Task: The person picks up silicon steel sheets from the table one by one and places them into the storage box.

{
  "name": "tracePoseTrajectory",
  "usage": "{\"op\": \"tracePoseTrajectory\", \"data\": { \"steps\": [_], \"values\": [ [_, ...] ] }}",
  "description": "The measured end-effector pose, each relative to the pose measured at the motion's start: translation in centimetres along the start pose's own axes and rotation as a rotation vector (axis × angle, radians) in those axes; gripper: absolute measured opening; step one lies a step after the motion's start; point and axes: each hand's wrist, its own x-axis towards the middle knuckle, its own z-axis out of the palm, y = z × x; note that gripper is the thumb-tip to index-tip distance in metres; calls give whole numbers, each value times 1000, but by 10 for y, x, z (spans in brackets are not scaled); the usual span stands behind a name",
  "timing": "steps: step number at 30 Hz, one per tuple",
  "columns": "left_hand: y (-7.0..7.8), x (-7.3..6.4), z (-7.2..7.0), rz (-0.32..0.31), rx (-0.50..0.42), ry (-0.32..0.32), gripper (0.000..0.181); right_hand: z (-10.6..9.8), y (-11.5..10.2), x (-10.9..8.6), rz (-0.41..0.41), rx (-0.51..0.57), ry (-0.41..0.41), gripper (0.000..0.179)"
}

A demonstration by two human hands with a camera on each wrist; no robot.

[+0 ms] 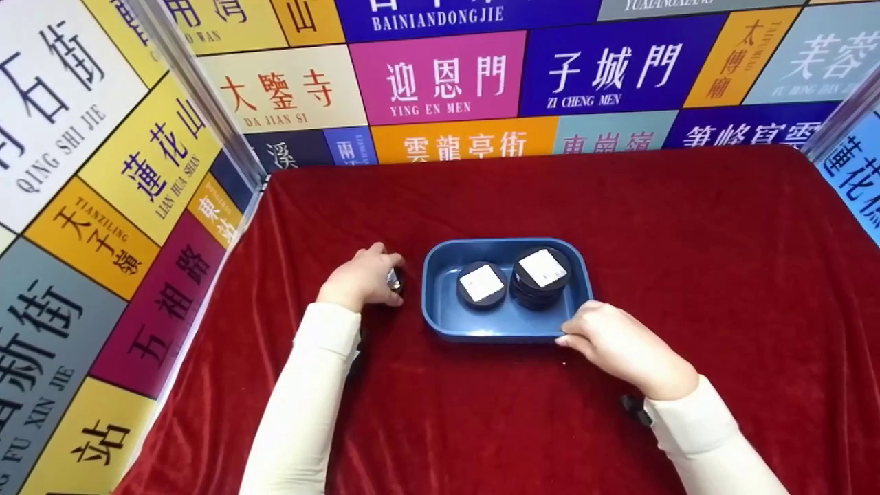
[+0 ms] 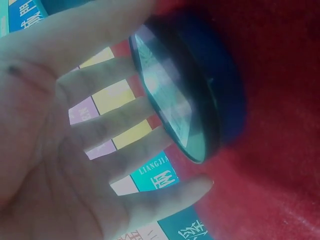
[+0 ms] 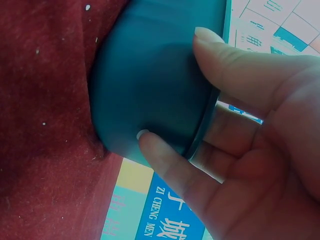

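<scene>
A blue rectangular tray [image 1: 457, 323] sits on the red cloth. In it lie a round black disc [image 1: 482, 284] with a white square label and, to its right, a stack of similar discs [image 1: 542, 269]. My right hand [image 1: 622, 347] grips the tray's near right corner, its thumb and fingers about the wall [image 3: 150, 75] in the right wrist view. Left of the tray, my left hand [image 1: 364, 278] holds a thick round dark disc [image 2: 167, 97] by its edge, low over the cloth. In the head view that hand mostly covers it, leaving a shiny part visible.
Red velvet cloth [image 1: 481, 426] covers the table, with folds along its front. Panels with colourful place-name signs [image 1: 440, 75] stand behind and to the left [image 1: 144, 165]. Another signed panel [image 1: 859, 172] edges the right side.
</scene>
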Motion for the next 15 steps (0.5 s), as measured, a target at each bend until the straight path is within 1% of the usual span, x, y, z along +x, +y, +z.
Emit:
{"op": "tracePoseTrajectory", "data": {
  "steps": [6,15],
  "values": [
    [0,1,2,-4,-3,-1,60,0,0,0,3,0,-3,35],
    [1,1,1,-18,-16,-21,62,1,1,0,0,-10,-4,40]
  ]
}}
